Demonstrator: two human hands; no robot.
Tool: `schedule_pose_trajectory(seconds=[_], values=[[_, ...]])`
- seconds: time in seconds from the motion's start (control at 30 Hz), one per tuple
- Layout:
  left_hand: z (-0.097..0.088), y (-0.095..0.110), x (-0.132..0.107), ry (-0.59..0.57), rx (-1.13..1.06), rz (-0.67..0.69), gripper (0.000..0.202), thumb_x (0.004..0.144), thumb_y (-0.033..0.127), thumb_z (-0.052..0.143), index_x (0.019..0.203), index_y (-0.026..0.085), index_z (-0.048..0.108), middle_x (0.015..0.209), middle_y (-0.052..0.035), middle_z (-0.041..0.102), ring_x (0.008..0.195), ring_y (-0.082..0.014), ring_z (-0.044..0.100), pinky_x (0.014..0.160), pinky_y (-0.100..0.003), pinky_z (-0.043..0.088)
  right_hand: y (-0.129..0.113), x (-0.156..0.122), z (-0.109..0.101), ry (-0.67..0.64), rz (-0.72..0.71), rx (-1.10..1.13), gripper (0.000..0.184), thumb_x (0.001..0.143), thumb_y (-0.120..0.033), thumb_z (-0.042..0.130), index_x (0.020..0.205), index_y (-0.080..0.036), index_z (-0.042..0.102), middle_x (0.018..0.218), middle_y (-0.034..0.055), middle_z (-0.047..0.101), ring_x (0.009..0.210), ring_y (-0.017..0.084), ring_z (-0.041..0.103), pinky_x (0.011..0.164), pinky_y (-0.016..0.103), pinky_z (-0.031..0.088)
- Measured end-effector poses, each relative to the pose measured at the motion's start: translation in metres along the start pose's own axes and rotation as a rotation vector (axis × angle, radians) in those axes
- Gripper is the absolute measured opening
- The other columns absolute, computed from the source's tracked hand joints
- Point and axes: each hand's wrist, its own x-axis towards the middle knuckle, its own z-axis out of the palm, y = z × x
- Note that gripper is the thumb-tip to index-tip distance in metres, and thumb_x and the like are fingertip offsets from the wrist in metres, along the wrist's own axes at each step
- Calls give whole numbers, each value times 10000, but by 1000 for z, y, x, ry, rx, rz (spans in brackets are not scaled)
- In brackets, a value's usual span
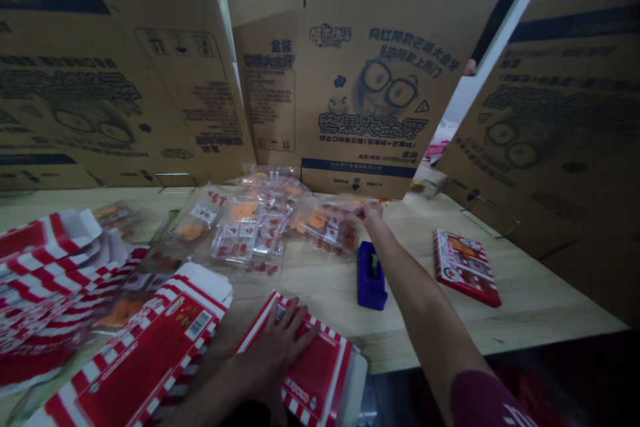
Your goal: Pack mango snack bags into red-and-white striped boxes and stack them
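My left hand lies with spread fingers on a flattened red-and-white striped carton blank at the table's near edge. Another printed blank lies just to its left. My right hand stretches across the table and pinches the edge of a clear plastic packet of orange and red printed pieces. More clear packets lie heaped to the left of it.
A blue tape dispenser stands beside my right forearm. A made-up red box lies on the wooden table to the right. A stack of striped blanks fills the left. Large printed cardboard cartons stand along the back.
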Motion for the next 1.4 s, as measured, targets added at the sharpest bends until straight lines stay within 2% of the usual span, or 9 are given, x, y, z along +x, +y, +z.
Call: schedule_pose_trajectory(seconds=[0.2,0.37,0.57,0.73,0.9,1.07,1.17,1.3,1.4], values=[[8,13,-19,173,-5,-146,1332,394,552,812,1501,201,158,1518,-267,209,1388,-498,160,1086,-674,80,-18,-53,-57,-249,-125,3,533,688,-117,646,1203,-227,567,654,-60,580,547,96,551,552,213,488],[14,25,-39,303,-25,-343,1184,443,489,769,1469,189,259,1499,-225,280,1351,-475,243,1091,-634,128,-12,-133,-126,-667,-393,-427,476,768,-253,599,1238,-184,605,622,-41,548,526,105,508,532,225,444],[12,31,-45,440,17,-471,1088,457,436,732,1412,102,333,1414,-261,367,1296,-447,336,1092,-610,157,27,-187,-169,-669,-562,-893,465,859,-211,434,1302,-208,574,888,68,665,727,181,598,668,286,484],[17,36,-44,526,106,-400,1028,484,416,713,1397,101,362,1379,-265,386,1282,-460,339,1094,-626,127,49,-205,-160,-884,-541,-950,517,847,-140,384,1322,-258,552,1098,72,653,948,217,610,845,333,473],[24,38,-44,573,176,-346,988,497,362,713,1397,127,381,1355,-251,411,1284,-467,329,1096,-649,65,51,-222,-136,-1118,-591,-1096,517,863,-151,424,1349,-303,515,973,52,604,810,175,587,756,265,448],[27,40,-47,588,187,-350,991,502,388,721,1398,128,384,1359,-251,404,1288,-460,325,1099,-646,70,61,-218,-129,-1107,-594,-1174,442,939,-321,428,1379,-316,469,928,43,575,843,181,577,751,253,426],[27,39,-47,591,179,-354,990,510,414,725,1396,128,388,1363,-251,408,1283,-462,331,1098,-651,64,66,-217,-129,-1099,-591,-1207,458,946,-315,423,1404,-314,429,964,56,579,896,197,580,795,283,429],[25,35,-44,514,127,-350,1043,484,417,744,1415,139,363,1397,-251,390,1311,-464,312,1099,-650,60,79,-223,-121,-1122,-654,-1210,410,913,-277,500,1315,-356,524,1218,82,553,1145,256,499,1010,476,319],[21,31,-42,397,55,-346,1113,441,434,770,1425,137,343,1435,-259,358,1335,-468,293,1099,-648,76,98,-230,-114,-1002,-635,-1074,300,912,-251,485,1152,-312,653,1297,92,542,1262,283,431,1074,593,182]])
